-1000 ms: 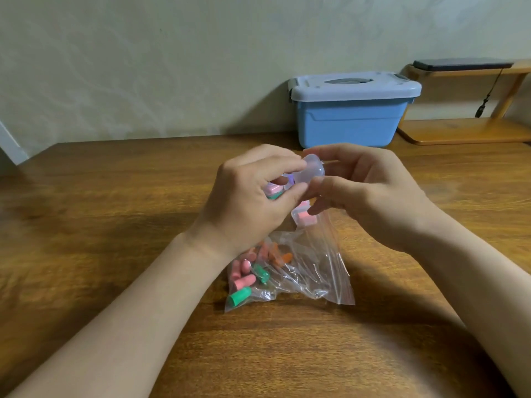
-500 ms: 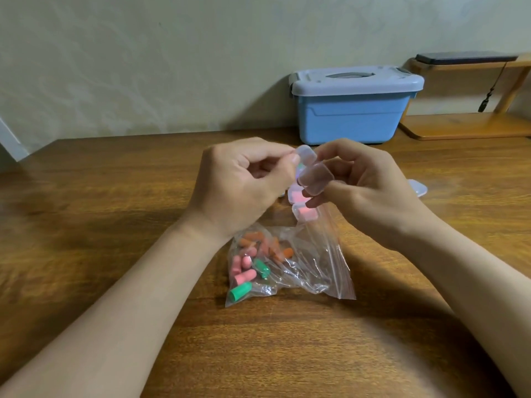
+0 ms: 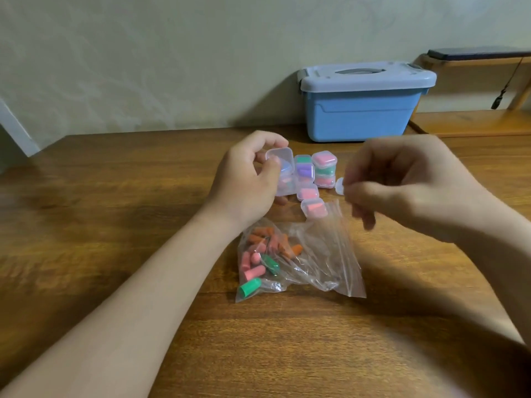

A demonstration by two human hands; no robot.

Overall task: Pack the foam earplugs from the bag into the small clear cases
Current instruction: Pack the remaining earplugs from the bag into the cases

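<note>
Case (image 3: pixel 281 160) in L hand (image 3: pixel 244 182); R hand (image 3: pixel 408 179) blurred.

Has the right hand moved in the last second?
Yes. The right hand has swung right, away from the left hand and its case, judged against the bag.

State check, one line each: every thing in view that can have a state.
Small clear plastic case: open, held tilted by left hand.
Filled clear cases: lids shut, clustered on wooden table, some stacked.
Clear zip bag: lying flat, foam earplugs inside; mouth open or shut unclear.
Blue plastic storage box: grey lid on.
Right hand: fingers curled, blurred; grip unclear.
</note>
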